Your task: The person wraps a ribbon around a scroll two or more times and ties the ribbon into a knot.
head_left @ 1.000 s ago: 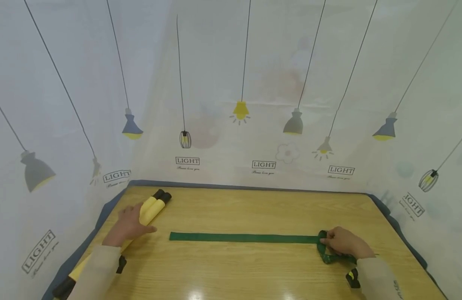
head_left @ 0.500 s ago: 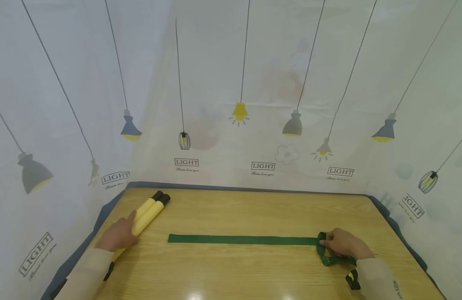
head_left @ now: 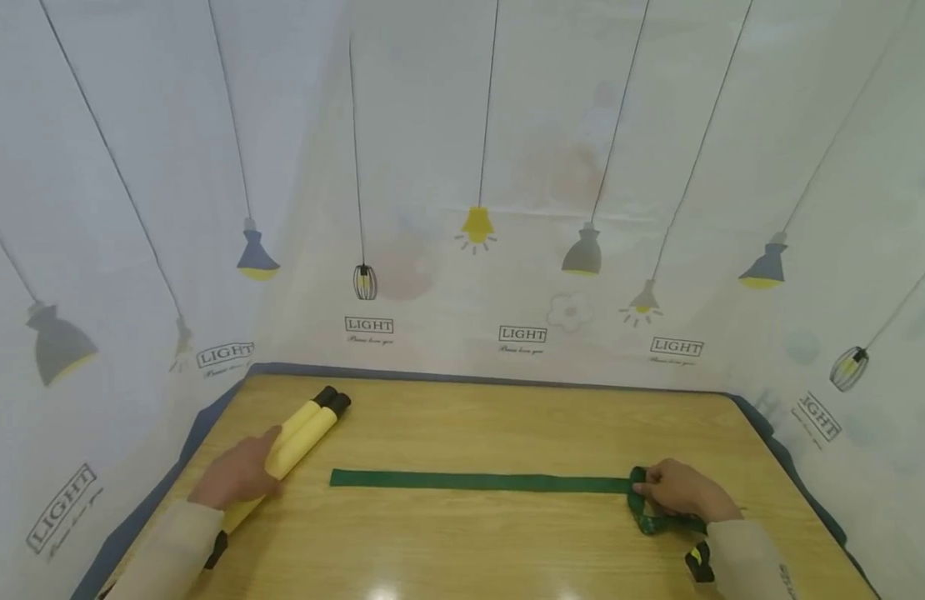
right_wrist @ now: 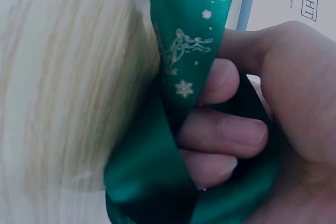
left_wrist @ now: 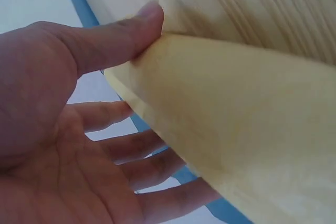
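Observation:
In the head view, pale yellow twin rolls with black ends [head_left: 301, 442], much like a scroll, lie slanted at the table's left. My left hand [head_left: 237, 473] holds them partway along; sleeve and hand hide the lower part. From the left wrist, the thumb rests on one face of the yellow roll [left_wrist: 226, 114] and the fingers go behind the other edge. A green ribbon [head_left: 470, 482] runs nearly straight across the table. My right hand [head_left: 683, 487] pinches its right end, where the rest loops. Close up, white reindeer and snowflakes mark the ribbon [right_wrist: 184, 51], and fingers curl through its loop.
The wooden table [head_left: 462, 425] has a blue-grey edge strip along its back and sides. White sheeting [head_left: 432, 125] printed with hanging lamps stands around it. A small black piece with a yellow mark [head_left: 698, 561] sits beside the right sleeve.
My left hand has slid down and left along the yellow rolls, and its spread thumb has drawn in. The rolls shift slightly. The right hand and ribbon stay put.

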### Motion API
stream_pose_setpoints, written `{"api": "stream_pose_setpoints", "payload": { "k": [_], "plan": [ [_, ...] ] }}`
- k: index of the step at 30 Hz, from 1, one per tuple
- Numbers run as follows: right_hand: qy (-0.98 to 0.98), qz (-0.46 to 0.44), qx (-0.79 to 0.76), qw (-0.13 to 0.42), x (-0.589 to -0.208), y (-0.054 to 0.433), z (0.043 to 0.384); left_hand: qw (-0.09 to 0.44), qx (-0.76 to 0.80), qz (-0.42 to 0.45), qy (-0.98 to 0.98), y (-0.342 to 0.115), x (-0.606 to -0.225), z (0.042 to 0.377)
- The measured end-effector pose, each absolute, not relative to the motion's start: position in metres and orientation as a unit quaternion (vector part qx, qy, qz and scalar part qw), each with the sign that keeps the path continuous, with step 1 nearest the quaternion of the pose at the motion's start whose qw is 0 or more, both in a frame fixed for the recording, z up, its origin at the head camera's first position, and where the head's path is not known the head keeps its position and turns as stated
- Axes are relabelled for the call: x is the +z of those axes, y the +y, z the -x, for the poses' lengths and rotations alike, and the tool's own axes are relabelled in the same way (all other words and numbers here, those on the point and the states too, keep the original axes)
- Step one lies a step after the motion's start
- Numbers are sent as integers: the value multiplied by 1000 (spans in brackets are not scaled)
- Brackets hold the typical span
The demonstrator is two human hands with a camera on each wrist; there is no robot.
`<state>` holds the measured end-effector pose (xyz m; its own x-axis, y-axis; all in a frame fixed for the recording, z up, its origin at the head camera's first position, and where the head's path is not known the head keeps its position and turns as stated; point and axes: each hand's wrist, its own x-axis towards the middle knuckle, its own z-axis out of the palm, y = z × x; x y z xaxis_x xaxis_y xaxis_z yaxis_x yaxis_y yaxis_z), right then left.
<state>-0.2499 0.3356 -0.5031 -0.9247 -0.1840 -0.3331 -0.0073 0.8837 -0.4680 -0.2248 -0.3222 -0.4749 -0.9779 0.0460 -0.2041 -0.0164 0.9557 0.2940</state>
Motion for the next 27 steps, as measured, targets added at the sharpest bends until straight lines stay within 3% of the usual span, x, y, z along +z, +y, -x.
{"api": "stream_pose_setpoints", "payload": {
  "k": [27],
  "plan": [
    [954, 47, -233, 185, -503, 334, 249, 86, 228, -61, 968, -197, -456, 216]
  ]
}}
